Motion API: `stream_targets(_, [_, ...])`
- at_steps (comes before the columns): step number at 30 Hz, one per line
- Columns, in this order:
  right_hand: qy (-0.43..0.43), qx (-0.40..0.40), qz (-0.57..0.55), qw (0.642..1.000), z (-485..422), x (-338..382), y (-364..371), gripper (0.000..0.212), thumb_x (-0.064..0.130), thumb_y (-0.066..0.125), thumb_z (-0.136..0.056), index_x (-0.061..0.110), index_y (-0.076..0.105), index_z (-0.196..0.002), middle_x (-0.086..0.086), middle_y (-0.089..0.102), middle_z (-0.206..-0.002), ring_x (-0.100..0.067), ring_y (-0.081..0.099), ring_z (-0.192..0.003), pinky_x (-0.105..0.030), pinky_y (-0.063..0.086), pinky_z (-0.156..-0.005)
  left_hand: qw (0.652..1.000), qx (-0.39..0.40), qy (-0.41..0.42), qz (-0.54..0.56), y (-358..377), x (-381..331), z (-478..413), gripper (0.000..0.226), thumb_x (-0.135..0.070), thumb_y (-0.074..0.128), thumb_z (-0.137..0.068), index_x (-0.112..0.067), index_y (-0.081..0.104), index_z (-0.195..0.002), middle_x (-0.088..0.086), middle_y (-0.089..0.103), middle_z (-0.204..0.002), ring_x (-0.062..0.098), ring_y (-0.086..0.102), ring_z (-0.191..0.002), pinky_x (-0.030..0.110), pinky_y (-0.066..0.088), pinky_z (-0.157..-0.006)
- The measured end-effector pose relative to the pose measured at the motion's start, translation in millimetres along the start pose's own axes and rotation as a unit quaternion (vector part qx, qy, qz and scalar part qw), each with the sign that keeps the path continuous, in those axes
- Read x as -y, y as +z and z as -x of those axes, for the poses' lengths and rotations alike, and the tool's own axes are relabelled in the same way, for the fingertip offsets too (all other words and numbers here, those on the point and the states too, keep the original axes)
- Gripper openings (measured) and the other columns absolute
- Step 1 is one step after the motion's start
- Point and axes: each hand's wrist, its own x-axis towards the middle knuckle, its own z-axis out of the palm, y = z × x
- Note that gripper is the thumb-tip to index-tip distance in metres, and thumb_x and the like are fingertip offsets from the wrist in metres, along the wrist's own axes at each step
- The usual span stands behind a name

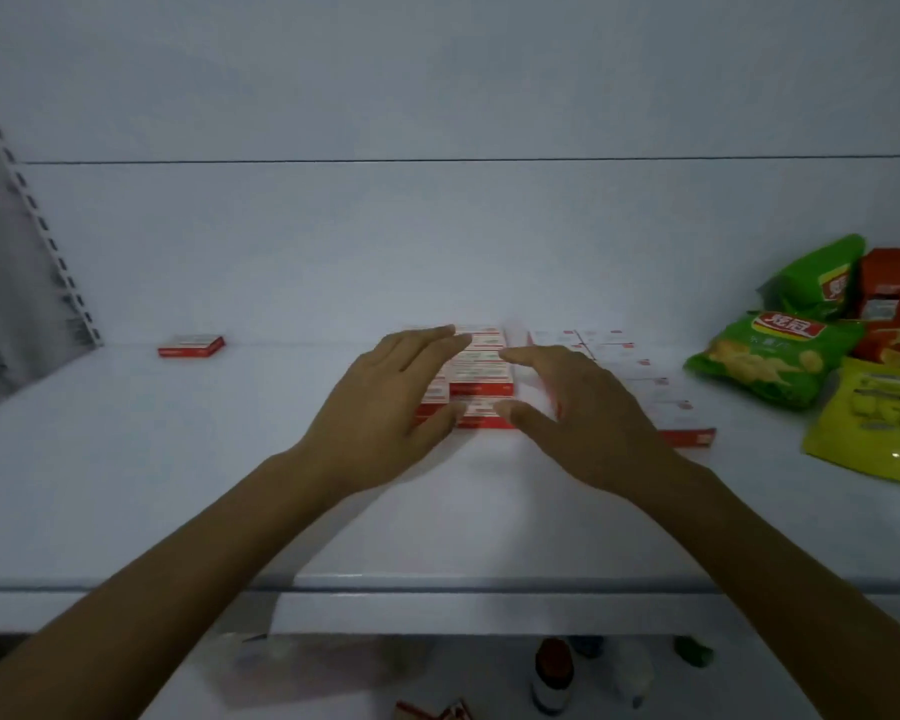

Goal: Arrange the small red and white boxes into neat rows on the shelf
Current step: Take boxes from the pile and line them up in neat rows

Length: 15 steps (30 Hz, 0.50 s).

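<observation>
Boxes [481, 374] in red and white, small and flat, lie stacked in a tight group near the back of the white shelf [178, 485], about at its middle. Both bare forearms come up from the lower edge, and the 2 hands frame this group.

The left hand [385, 402] is on the left side of the group. Its fingers are straight and close together, they lie flat against the boxes, and the thumb touches the front edge of the lowest box. The right hand [588, 413] is on the right side. Its fingers are also nearly straight and only a little spread, with the index finger pointing at the top of the group and the thumb reaching to the front box. This hand is blurred, so it seems only to press and not to grip anything.

Just behind and to the right of the right hand, more boxes of the same kind [645, 379] make a row that goes from the back wall toward the front. 1 single box [191, 345] lies well apart at the far left, near the back wall.

At the right end of the shelf lie 2 green crisp bags [770, 361], a yellow-green bag [874, 418] and red-orange packs [894, 288]. On the lower shelf stands a bottle [552, 672] with a dark cap, blurred.
</observation>
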Motion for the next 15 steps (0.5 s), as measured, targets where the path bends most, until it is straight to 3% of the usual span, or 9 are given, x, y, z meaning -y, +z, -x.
stream_targets(4, [-0.051,0.010,-0.018,0.998,-32,61,34,0.051,0.041,0.058,-0.086,0.027,0.043,-0.134,0.007,0.045,-0.139,-0.015,0.041,-0.127,-0.024,0.019,-0.104,0.996,0.015,-0.082,-0.033,-31,70,48,0.063,-0.052,0.043,-0.087,-0.022,0.035,-0.141,-0.001,0.040,-0.145,0.018,0.037,-0.131,0.035,0.031,-0.105])
stream_targets(7, [-0.085,0.044,-0.042,0.995,-54,110,66,0.052,0.042,0.058,-0.086,0.029,0.042,-0.134,0.009,0.047,-0.137,-0.011,0.042,-0.123,-0.023,0.026,-0.099,0.989,0.040,-0.132,-0.052,-53,124,85,0.066,-0.055,0.041,-0.085,-0.023,0.032,-0.142,-0.003,0.037,-0.147,0.017,0.035,-0.133,0.035,0.030,-0.107])
stream_targets(15, [-0.119,0.129,-0.006,0.984,-113,214,164,0.056,0.048,0.054,-0.087,0.032,0.034,-0.137,0.011,0.038,-0.142,-0.009,0.037,-0.127,-0.027,0.027,-0.103,0.974,0.066,-0.211,-0.055,-90,257,151,0.068,-0.054,0.045,-0.083,-0.021,0.033,-0.142,-0.001,0.038,-0.145,0.018,0.033,-0.132,0.033,0.031,-0.107])
